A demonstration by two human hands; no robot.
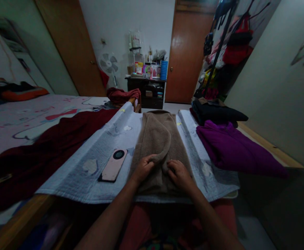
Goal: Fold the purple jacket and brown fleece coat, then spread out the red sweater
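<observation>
A brown fleecy garment [152,135] lies folded into a long strip on the blue-white cloth [89,187] in front of me. My left hand [144,169] is closed on a raised fold of it, just left of its middle. Close by on the right, my right hand [179,173] has its fingers curled and pinched on the same fabric, near the garment's front end. The fingertips of both hands are partly hidden in the cloth. A pink phone [114,166] with a round black camera ring lies face down to the left of my left hand.
Purple clothing [237,149] and a dark folded pile [219,113] sit along the right edge. Dark red clothing [52,139] spreads over the bed [32,114] at left. Beyond stand a fan [108,64], a dark cabinet [133,90] and a wooden door [185,52].
</observation>
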